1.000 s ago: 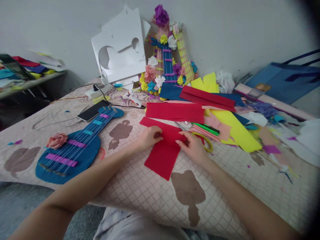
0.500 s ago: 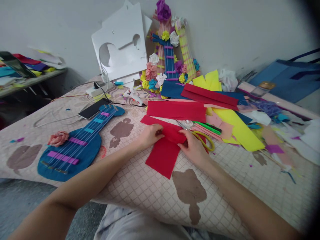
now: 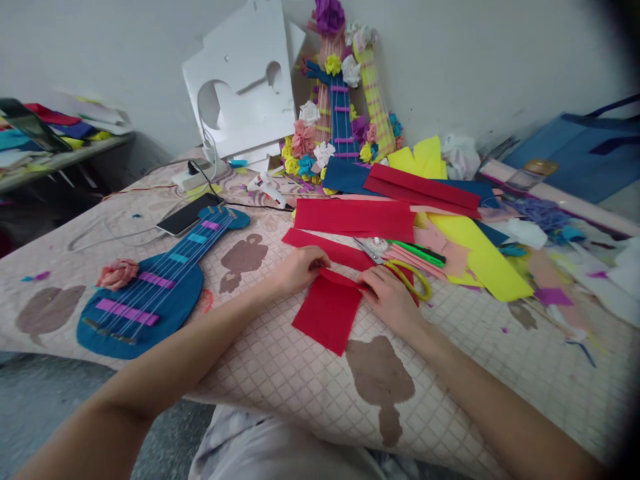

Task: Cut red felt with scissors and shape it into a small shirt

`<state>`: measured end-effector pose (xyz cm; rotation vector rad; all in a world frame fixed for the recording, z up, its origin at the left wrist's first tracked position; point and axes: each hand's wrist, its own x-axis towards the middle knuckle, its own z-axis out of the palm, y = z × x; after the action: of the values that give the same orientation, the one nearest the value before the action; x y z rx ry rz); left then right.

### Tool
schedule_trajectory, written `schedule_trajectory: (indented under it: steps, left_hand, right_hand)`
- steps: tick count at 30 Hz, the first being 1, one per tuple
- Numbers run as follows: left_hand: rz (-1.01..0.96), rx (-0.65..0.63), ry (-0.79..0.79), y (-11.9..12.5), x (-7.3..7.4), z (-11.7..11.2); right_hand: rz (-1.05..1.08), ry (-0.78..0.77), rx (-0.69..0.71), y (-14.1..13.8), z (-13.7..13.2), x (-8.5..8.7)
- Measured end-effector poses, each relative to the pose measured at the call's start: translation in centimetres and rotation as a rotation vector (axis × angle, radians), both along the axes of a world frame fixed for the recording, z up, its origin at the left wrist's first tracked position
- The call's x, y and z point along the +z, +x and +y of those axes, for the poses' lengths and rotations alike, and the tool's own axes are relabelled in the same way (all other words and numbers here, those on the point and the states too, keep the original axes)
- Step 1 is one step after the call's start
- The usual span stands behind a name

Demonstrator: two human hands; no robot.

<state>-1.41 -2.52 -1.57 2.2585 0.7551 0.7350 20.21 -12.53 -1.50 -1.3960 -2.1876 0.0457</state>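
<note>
A piece of red crepe paper [image 3: 327, 312] lies on the quilted cloth in front of me, its far edge folded over in a narrow band. My left hand [image 3: 303, 270] pinches the far left corner of that fold. At the right end of the same edge, my right hand [image 3: 387, 290] grips it with bent fingers. Just beyond my hands lies a red strip [image 3: 325, 248], with a wider red piece [image 3: 355, 219] behind it. Yellow-handled scissors [image 3: 417, 283] rest beside my right hand, partly on the red strip.
On the left lies a blue toy guitar [image 3: 150, 293] with a pink paper rose [image 3: 117, 274]. Behind it are a phone [image 3: 187, 215], a power strip [image 3: 200, 175] and a glue gun [image 3: 269, 191]. Yellow paper [image 3: 485, 257] and scraps cover the right. Decorated guitars [image 3: 343, 120] lean against the wall.
The far part of the red crepe paper has come down from a raised flap to a narrow fold. Both hands keep hold of its edge, the right fingers now lower over it.
</note>
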Motion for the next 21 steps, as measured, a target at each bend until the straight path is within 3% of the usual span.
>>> schedule_trajectory:
  steps: [13,21]
  left_hand:
    - [0.214,-0.171,0.438,-0.7,0.5,-0.4]
    - [0.305,-0.147,0.579,-0.9,0.4,-0.7]
  right_hand:
    - [-0.301,0.067,0.030,-0.7,-1.2,0.0]
    - [-0.339,0.104,0.042,-0.9,-1.5,-0.2]
